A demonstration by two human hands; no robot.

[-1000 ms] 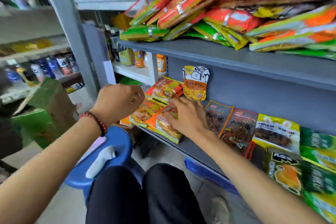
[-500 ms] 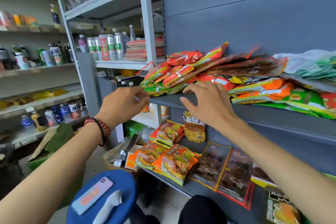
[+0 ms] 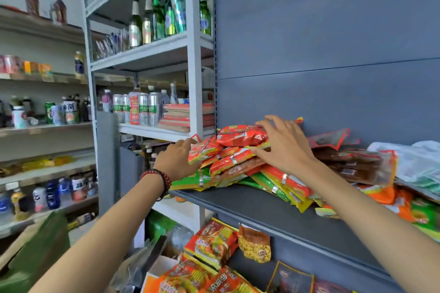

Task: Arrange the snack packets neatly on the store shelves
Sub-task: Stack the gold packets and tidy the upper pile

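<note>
A loose heap of snack packets lies on the upper grey shelf [image 3: 262,207]: red packets [image 3: 240,137] on top, green ones [image 3: 190,181] beneath, brown ones [image 3: 352,162] to the right. My right hand [image 3: 285,147] rests spread on the top red packet, fingers over it and thumb along its lower edge. At the heap's left end, my left hand [image 3: 177,162], with a red bead bracelet on its wrist, touches a red packet with straight fingers. On the lower shelf lie orange packets [image 3: 214,242] and a yellow packet [image 3: 254,245].
A white plastic bag [image 3: 419,162] sits at the right end of the upper shelf. A white rack to the left holds cans [image 3: 145,108] and green bottles [image 3: 166,14]. A green cardboard box [image 3: 35,250] stands low on the left.
Both hands have risen from the lower shelf's orange packets to the upper shelf. The right hand moved from the shelf edge onto the heap's top; the view tilted upward.
</note>
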